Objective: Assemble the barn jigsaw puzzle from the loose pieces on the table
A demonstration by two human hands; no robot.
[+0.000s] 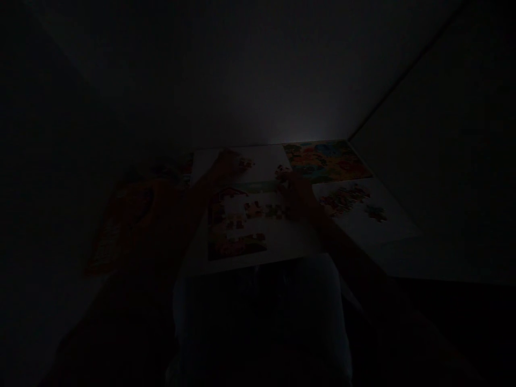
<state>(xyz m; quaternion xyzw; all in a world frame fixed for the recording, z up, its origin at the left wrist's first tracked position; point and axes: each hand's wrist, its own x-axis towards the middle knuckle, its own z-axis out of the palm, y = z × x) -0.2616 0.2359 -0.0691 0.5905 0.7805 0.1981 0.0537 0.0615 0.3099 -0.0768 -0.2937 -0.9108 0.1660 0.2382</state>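
Observation:
The scene is very dark. A partly assembled jigsaw puzzle [237, 226] lies on a pale board in front of me. My left hand [226, 164] reaches to the far side of the board, near a few loose pieces [245, 162]. At the puzzle's right edge my right hand [296, 193] rests among loose pieces [282, 172]. The fingers of both hands are too dim to read.
A colourful picture sheet [326, 160] lies at the far right. Below it a white sheet [363, 207] carries more scattered pieces. An orange box or lid [124, 220] sits to the left. My lap in light trousers [262, 312] shows below the board. Walls close in behind.

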